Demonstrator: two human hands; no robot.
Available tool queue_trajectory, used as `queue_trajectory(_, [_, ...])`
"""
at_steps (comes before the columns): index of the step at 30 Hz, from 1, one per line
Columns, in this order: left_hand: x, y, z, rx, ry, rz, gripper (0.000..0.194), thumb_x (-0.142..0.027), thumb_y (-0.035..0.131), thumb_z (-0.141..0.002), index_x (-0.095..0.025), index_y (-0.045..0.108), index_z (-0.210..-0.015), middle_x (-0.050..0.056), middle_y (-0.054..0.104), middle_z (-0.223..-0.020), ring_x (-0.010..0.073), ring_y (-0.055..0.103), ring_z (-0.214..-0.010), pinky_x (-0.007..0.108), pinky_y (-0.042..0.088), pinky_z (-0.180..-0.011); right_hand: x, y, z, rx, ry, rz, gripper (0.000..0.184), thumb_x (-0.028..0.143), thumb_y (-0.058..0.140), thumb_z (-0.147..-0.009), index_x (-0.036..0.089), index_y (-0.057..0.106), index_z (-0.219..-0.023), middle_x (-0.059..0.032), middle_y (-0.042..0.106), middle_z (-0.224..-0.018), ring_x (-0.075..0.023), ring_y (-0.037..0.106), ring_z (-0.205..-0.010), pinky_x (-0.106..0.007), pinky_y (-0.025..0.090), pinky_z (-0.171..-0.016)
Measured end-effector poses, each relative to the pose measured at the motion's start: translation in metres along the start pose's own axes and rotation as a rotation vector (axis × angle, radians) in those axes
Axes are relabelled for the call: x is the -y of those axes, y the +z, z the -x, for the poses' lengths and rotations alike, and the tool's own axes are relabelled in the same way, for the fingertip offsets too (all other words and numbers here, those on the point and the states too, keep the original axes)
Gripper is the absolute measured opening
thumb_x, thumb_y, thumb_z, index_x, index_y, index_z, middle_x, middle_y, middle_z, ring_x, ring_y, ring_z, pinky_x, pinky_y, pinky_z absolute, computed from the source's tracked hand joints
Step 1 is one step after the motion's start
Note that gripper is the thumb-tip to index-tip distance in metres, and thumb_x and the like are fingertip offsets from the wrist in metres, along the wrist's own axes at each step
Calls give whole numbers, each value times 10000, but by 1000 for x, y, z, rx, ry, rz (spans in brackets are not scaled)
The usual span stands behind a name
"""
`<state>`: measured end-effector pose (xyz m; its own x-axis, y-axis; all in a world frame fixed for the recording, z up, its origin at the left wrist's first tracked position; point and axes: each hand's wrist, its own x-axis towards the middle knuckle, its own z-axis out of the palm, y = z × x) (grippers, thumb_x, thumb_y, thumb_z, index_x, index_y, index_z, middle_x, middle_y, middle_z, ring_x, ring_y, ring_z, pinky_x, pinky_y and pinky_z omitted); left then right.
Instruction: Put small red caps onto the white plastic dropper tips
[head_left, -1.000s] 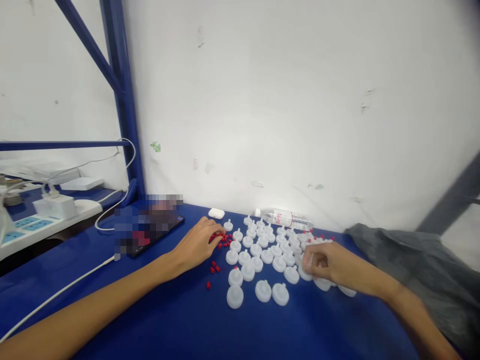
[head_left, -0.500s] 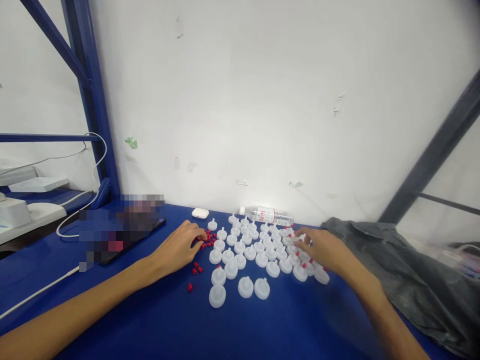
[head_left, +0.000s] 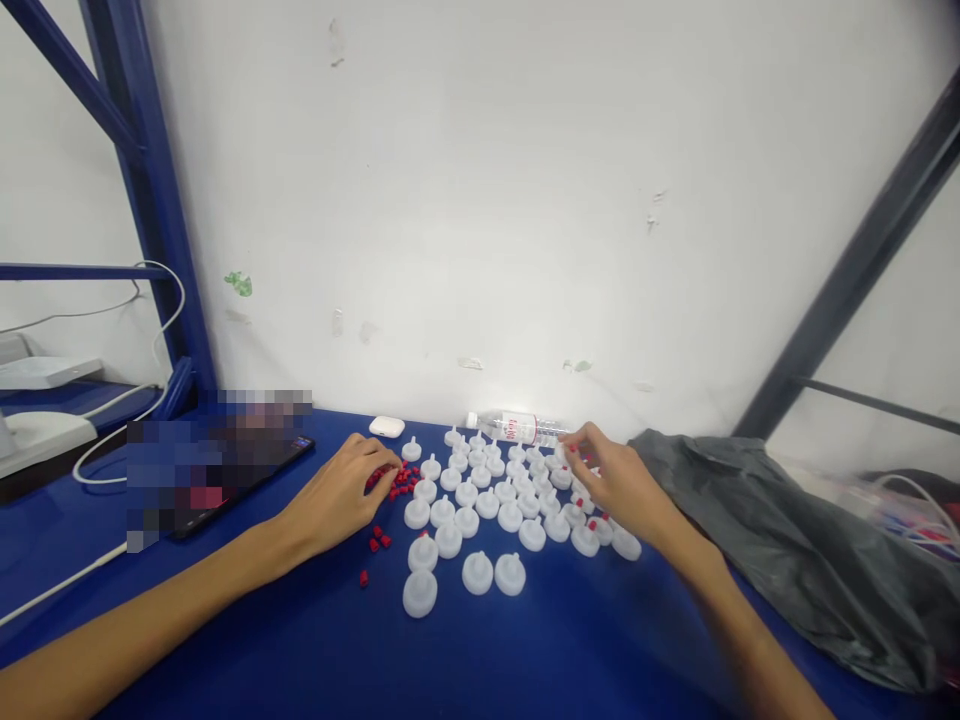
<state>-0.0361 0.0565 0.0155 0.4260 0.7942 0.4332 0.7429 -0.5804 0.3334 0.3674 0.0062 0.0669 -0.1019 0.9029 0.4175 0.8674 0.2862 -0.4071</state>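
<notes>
My left hand [head_left: 356, 485] rests at the pile of small red caps [head_left: 405, 482] on the left, fingers curled and thumb drawn in; red shows between thumb and fingers. My right hand [head_left: 607, 470] is at the back right of many white disc-shaped lids with thin spouts [head_left: 510, 515]. Its thumb and index finger close around the red-tipped spout of a white lid [head_left: 561, 476], partly covered by the fingers. Near this hand, several lids wear red caps on their spouts, such as one red-capped lid [head_left: 585, 540]. The lids farther left mostly have bare spouts.
A clear water bottle [head_left: 517, 427] lies against the wall, with a white earphone case [head_left: 387, 427] to its left. A phone [head_left: 247, 490], partly pixelated, lies at the left by a white cable [head_left: 67, 590]. Grey sheeting [head_left: 780, 560] covers the right side of the blue table [head_left: 480, 660].
The view has turned to the right. My right hand has moved from the front right lids to the back of the group. My left hand stays at the red caps.
</notes>
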Motion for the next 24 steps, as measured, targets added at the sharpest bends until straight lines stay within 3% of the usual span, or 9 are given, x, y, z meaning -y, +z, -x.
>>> queue_trajectory(5, [-25, -1, 11, -172, 232, 56, 310, -412, 508, -1160, -245, 767, -1130, 95, 788, -1116, 321, 650, -1104, 483, 586, -984, 43, 32, 16, -48, -356, -72, 225, 427, 641, -1153, 258, 694, -1291, -89, 844, -1192, -272, 817, -1041, -419, 661, -946])
queue_trajectory(9, [-50, 1, 25, -171, 450, 69, 157, -390, 647, -1102, -271, 688, -1195, 71, 750, -1081, 306, 635, -1015, 451, 584, -873, 72, 57, 30, -63, -631, -124, 393, 555, 767, -1093, 246, 645, -1303, -58, 845, -1088, -240, 822, -947, -375, 670, -867])
queue_trajectory(13, [-68, 0, 32, -115, 627, 9, 63, -286, 692, -1084, -279, 634, -1110, 43, 729, -980, 276, 622, -885, 426, 566, -792, 90, 68, 39, -99, -776, -140, 436, 628, 749, -1068, 247, 616, -1235, -4, 801, -954, -188, 755, -781, -331, 620, -770])
queue_trajectory(16, [-73, 1, 32, -137, 714, -45, 119, -194, 634, -1084, -279, 596, -1009, 35, 701, -897, 268, 581, -790, 428, 515, -714, 98, 71, 42, -133, -817, -150, 401, 610, 746, -1085, 253, 602, -1196, 17, 786, -904, -174, 719, -725, -325, 592, -749])
queue_trajectory(20, [-75, 4, 30, -132, 677, 121, 286, -152, 472, -1126, -281, 488, -871, -5, 628, -774, 240, 532, -713, 410, 459, -676, 99, 69, 38, -178, -841, -68, 209, 380, 764, -1126, 271, 632, -1247, 20, 832, -945, -178, 721, -718, -370, 598, -838])
queue_trajectory(24, [-62, -1, 26, -169, 391, 324, 438, -257, 337, -1197, -272, 384, -762, -28, 541, -691, 211, 477, -652, 379, 413, -632, 62, 50, 22, -327, -768, 135, 203, 181, 701, -1108, 296, 736, -1272, -4, 877, -1011, -221, 787, -816, -420, 591, -930])
